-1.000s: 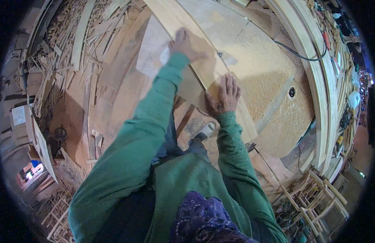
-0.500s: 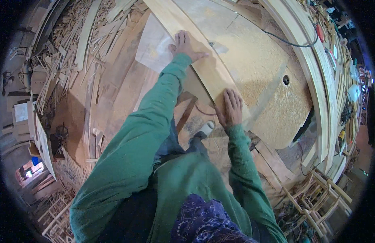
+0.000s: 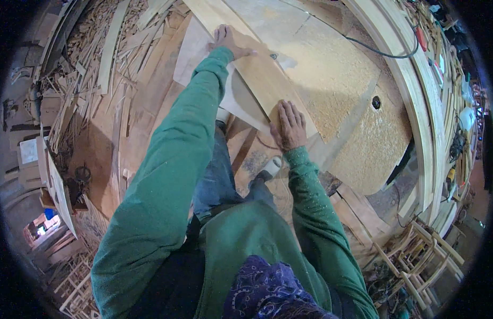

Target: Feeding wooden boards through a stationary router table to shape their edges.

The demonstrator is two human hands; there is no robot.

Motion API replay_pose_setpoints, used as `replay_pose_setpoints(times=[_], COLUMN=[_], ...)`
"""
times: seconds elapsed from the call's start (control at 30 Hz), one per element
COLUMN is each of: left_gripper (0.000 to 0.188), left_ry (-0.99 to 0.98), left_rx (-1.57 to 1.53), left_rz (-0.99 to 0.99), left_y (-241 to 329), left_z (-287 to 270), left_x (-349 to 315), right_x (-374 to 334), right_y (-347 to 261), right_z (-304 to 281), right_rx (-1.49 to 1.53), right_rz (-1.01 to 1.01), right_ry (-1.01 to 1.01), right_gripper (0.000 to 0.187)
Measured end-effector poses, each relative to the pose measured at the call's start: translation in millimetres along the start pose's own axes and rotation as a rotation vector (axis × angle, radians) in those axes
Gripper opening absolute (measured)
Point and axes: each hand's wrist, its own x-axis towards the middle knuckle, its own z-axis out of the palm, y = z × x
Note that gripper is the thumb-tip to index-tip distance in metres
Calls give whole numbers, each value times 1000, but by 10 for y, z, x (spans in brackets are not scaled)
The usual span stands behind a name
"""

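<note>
Up ahead, the left hand lies palm down on a long pale wooden board, its fingers stretched out flat and only slightly spread, gripping nothing, with the thumb pointing off to the right across the wood. Nearer the body, the right hand presses flat on the near end of the same board, its fingers straight, close together and pointing away from the person, likewise closed around nothing. Between the two sets of fingers the board runs diagonally, resting on a sawdust-covered worktable. Just right of the left thumb a small dark fitting sits in the table, and well beyond the right fingertips a round hole shows in the dusty surface. Left of both hands, offcuts and strips of scrap wood lie heaped on the floor, and a black cable trails across the table's far side
</note>
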Motion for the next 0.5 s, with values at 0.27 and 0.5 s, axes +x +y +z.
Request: replay_pose_setpoints(times=[0.27, 0.5], left_gripper=[144, 137], left_ry=[42, 249], left_rx=[49, 83], left_rz=[-8, 111], left_y=[-281, -733], left_z=[-204, -296], left_x=[529, 1158], right_x=[565, 1090], right_y=[-134, -274], right_z=[171, 371], right_rx=[27, 62], right_rz=[-11, -30], right_ry=[-29, 12], right_gripper=[67, 64])
